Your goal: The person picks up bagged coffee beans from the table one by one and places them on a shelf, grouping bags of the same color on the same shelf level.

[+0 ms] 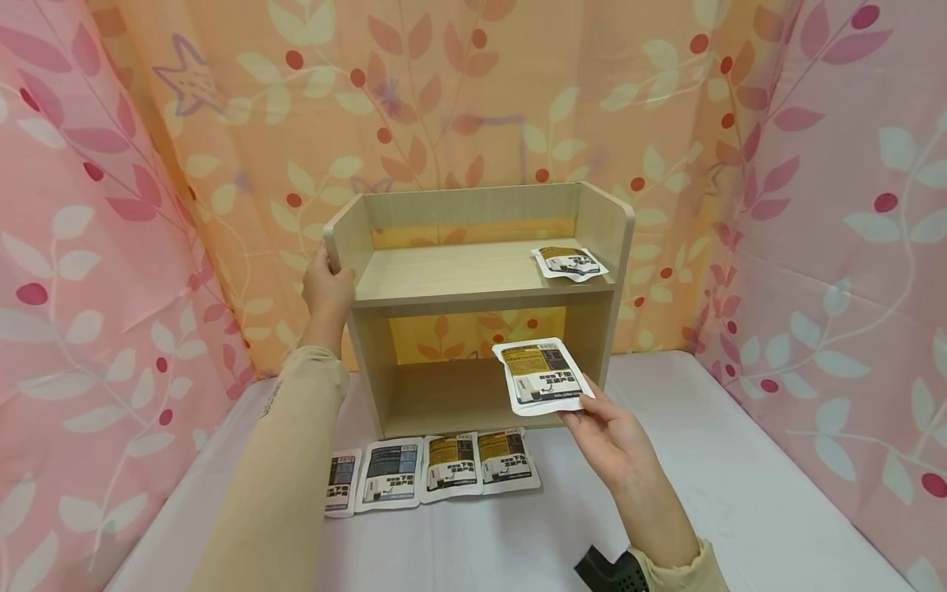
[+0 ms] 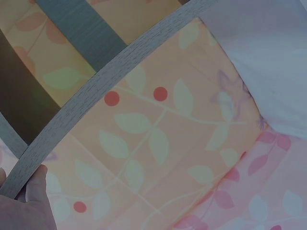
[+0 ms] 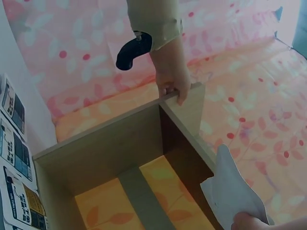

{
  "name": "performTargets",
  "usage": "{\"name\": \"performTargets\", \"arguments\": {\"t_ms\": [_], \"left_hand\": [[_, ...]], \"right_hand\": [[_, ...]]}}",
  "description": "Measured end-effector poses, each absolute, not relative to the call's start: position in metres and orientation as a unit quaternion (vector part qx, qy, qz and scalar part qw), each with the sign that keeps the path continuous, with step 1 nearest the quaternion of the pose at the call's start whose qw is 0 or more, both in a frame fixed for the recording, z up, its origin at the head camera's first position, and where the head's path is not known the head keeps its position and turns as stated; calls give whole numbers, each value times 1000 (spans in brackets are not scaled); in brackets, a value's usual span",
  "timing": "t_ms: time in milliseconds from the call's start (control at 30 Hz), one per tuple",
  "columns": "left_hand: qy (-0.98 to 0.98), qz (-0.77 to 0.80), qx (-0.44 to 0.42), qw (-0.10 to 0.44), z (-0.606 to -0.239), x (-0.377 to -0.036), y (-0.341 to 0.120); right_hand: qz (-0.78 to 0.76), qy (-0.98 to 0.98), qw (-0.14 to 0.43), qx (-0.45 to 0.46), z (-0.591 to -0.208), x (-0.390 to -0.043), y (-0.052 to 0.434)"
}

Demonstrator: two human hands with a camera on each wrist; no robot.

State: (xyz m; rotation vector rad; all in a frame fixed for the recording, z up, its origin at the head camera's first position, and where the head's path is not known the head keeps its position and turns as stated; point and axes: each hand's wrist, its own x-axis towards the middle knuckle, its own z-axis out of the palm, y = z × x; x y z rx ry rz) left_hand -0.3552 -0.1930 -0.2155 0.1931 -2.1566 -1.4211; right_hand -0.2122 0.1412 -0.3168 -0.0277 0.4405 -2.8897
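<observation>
1. Fabric (image 1: 81, 271) in pink, printed with leaves and red dots, hangs at the far left.
2. Left hand (image 1: 327, 289), beyond a beige sleeve (image 1: 274, 469), grips the front edge of the side panel, fingers curled round the wood.
3. Wooden shelf unit (image 1: 444, 271) stands upright on a white cloth (image 1: 740, 469); no lettering shows on it.
4. Leftmost packet (image 1: 343, 485) lies at the unit's foot, partly covered by the sleeve; its label has a dark block and cut-off black characters.
5. Blue-grey packet (image 1: 390, 474) comes next, with bold black Chinese characters low on its label, too small to read surely.
6. Two gold-labelled packets, one (image 1: 450, 467) beside the other (image 1: 507, 460), finish the row, lettered in the same layout.
7. Held packet (image 1: 546, 376), gold-labelled, is raised before the lower compartment, face up; two lines of bold Chinese characters sit above a dark strip with tiny, illegible writing.
8. Upper packet (image 1: 570, 262) lies on the top board's right end, gold panel farthest back, its characters foreshortened.
9. Right hand (image 1: 614, 440) pinches the held packet by its near right corner.
</observation>
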Motion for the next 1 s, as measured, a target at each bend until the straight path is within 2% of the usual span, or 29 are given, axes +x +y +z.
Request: {"name": "performTargets", "arguments": {"t_ms": [1000], "left_hand": [[-799,-528,70,279,-217,-356,-193]], "right_hand": [[-980,148,115,-60,-272,-215,126]]}}
